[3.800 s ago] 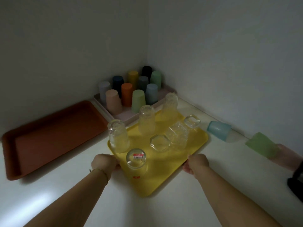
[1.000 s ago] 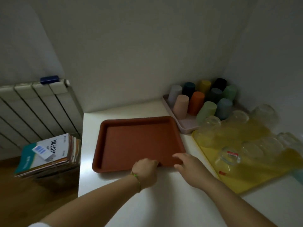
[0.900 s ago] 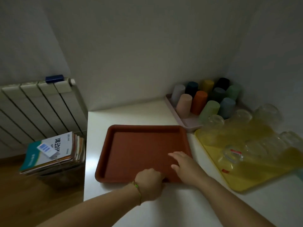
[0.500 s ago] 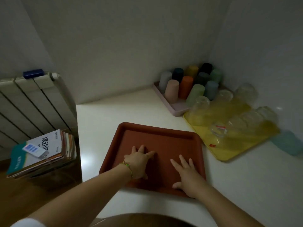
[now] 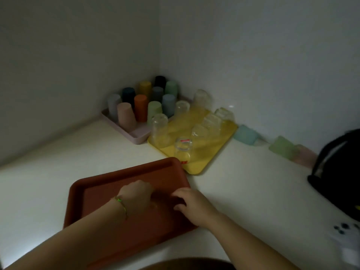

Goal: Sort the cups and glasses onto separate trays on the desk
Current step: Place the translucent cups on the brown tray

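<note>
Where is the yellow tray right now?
In the head view, the yellow tray sits on the desk right of centre, toward the back. The pink tray of cups is on its left; the brown tray lies just in front.

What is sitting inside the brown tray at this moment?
Only the left hand and right hand rest on the brown tray; no cups or glasses show on its bare floor. The stretch under the hands and forearms is covered, so unseen.
</note>
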